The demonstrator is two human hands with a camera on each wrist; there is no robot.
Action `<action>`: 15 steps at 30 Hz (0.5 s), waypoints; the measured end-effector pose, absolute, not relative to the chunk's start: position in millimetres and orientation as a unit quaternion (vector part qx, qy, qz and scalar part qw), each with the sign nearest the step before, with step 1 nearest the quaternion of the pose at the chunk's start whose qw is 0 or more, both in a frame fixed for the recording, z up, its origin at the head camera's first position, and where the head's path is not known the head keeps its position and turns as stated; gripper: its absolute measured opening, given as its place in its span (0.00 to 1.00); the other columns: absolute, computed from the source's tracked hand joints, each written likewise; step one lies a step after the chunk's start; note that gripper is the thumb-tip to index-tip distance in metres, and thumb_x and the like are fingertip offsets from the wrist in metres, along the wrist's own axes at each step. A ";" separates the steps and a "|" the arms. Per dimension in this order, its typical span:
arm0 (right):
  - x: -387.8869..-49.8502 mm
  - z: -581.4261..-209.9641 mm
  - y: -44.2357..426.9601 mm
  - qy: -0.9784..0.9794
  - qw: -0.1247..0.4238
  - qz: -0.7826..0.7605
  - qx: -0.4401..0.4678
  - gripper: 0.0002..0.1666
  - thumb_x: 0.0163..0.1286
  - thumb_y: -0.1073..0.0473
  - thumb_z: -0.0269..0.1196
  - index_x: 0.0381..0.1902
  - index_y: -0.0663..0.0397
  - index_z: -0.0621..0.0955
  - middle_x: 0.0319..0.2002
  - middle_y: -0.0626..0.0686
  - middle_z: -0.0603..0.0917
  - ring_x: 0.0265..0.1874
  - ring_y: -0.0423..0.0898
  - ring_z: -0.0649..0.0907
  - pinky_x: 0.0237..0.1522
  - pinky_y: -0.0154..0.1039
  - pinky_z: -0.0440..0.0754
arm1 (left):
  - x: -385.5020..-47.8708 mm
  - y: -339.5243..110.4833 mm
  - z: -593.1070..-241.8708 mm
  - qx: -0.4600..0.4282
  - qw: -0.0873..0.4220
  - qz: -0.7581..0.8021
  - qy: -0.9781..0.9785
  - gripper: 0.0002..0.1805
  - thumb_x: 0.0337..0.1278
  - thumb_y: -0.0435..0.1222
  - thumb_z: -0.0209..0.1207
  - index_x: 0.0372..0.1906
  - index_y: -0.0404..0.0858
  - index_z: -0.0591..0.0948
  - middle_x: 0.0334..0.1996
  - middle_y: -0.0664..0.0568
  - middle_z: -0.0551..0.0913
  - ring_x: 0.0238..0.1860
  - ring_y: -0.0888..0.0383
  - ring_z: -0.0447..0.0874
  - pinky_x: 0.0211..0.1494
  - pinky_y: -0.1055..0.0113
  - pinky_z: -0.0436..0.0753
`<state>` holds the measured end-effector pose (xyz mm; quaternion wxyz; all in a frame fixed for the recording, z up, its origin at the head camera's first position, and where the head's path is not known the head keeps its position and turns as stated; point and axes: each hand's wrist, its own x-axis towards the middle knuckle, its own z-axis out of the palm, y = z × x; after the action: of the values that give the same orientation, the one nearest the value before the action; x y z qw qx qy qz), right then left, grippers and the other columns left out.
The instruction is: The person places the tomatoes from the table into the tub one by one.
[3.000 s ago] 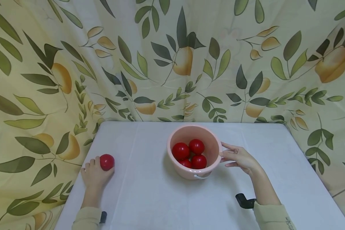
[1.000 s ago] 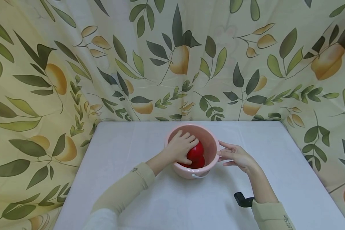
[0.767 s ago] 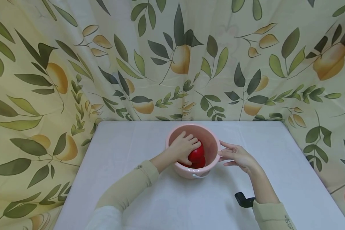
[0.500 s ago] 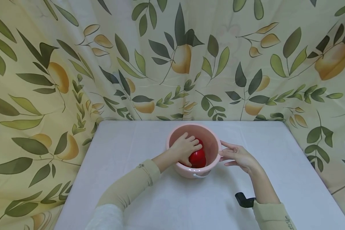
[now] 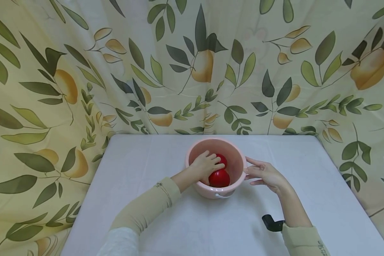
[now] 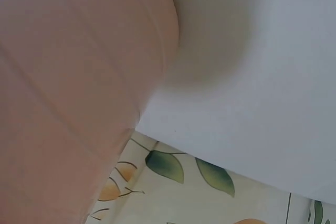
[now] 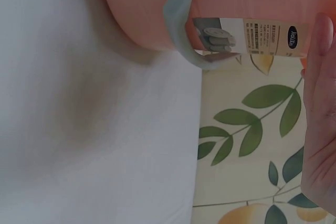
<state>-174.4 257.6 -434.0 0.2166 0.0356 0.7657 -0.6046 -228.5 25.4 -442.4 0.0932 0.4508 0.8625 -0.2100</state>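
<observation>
A pink bucket [image 5: 240, 156] stands on the white table with red balls [image 5: 219, 178] inside; other balls in it are partly hidden by my left hand. Over the left rim my left hand [image 5: 205, 166] reaches into the bucket, fingers spread and resting against a red ball [image 5: 222, 160]; its thumb is out of sight. On the right side, my right hand [image 5: 267, 176] touches the bucket near the rim with extended fingers. In the right wrist view, the bucket's pale handle [image 7: 181, 22] hangs beside a printed label [image 7: 273, 38]. The left wrist view shows only the bucket's outer wall [image 6: 79, 77], table and curtain.
A white table [image 5: 160, 227] extends around the bucket. Behind and beside it hangs a curtain [image 5: 179, 117] printed with leaves and fruit. A black wrist mount [image 5: 272, 224] projects from the right sleeve.
My left hand has carried a red ball from the table's left side into the bucket, and its grip on that ball has loosened. My right hand has stayed at the bucket's right side.
</observation>
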 end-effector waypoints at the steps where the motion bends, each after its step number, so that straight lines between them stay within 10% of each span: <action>1: -174.4 -434.0 257.5 0.765 0.217 -0.605 0.036 0.41 0.65 0.54 0.59 0.70 0.56 0.55 0.37 0.51 0.86 0.34 0.42 0.84 0.34 0.40 0.84 | -228.4 25.3 -442.5 0.449 0.093 -0.211 0.863 0.51 0.34 0.56 0.68 0.69 0.58 0.56 0.67 0.58 0.59 0.67 0.56 0.53 0.69 0.56 0.56; 15: -176.4 -432.9 257.8 0.772 0.221 -0.595 0.031 0.41 0.64 0.53 0.60 0.69 0.57 0.55 0.36 0.51 0.86 0.36 0.46 0.84 0.34 0.40 0.85 | -234.1 11.9 -426.1 0.425 0.081 -0.141 0.890 0.48 0.30 0.50 0.72 0.65 0.59 0.62 0.62 0.57 0.64 0.64 0.56 0.56 0.68 0.55 0.58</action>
<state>-176.4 257.8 -432.9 0.2206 0.0308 0.7723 -0.5949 -234.1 11.9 -426.1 0.0808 0.4252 0.8904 -0.1413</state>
